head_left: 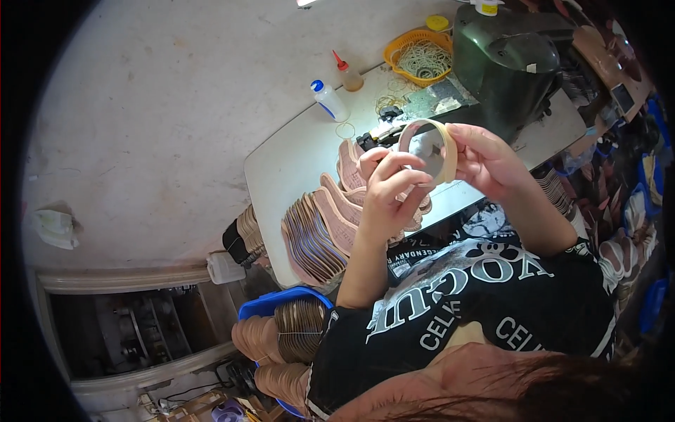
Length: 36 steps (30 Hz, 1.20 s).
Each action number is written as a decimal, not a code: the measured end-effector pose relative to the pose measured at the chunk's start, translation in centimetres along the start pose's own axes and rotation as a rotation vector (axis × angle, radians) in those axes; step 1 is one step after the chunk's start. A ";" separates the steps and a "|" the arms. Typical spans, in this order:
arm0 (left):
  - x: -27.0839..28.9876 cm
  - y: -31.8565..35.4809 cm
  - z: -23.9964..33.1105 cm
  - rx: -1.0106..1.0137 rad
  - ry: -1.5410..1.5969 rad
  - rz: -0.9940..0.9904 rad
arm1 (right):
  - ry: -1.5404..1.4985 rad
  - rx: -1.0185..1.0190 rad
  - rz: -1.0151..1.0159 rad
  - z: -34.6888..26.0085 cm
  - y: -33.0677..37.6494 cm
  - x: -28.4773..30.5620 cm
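Up in front of my chest is a cream-coloured roll of tape (450, 156), tilted so that I look partly through its open middle. My right hand (490, 158) grips its right rim, with the thumb and fingers closed on the band. At its left side, my left hand (395, 184) has bent fingers closed against the roll's edge; whether a tape end is between them is too small to tell. Below and beyond my left hand, stacks of pinkish-beige shoe insoles (337, 218) stand on edge on the white table (271, 169).
A machine with a dark green housing (517, 77) stands at the table's far right. Behind the hands are an orange basket (404, 69) of rubber bands, a blue-capped bottle (329, 100) and a red-tipped bottle (350, 76). A blue bin (261, 304) of bundled insoles stands at the lower left.
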<state>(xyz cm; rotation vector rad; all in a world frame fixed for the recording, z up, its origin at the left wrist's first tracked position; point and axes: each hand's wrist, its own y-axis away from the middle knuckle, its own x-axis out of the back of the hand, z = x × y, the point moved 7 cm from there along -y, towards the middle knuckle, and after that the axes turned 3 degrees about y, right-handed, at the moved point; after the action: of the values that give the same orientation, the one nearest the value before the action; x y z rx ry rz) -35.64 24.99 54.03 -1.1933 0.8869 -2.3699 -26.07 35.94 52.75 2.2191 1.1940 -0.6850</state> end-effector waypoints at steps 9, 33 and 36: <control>-3.4 2.0 -1.9 0.335 0.978 -0.064 | 0.877 0.506 -0.403 -4.1 1.4 -0.2; -4.8 4.7 -0.8 0.450 0.242 0.345 | 0.341 0.263 -0.106 4.8 0.0 1.3; -4.5 4.8 -1.1 0.424 0.313 0.229 | 0.927 0.591 0.006 2.8 0.5 1.4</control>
<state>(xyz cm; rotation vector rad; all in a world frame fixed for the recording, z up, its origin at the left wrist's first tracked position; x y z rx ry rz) -33.73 24.29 47.64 -0.5401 0.5285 -2.4215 -25.47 34.66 49.93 3.2049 1.5135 0.0805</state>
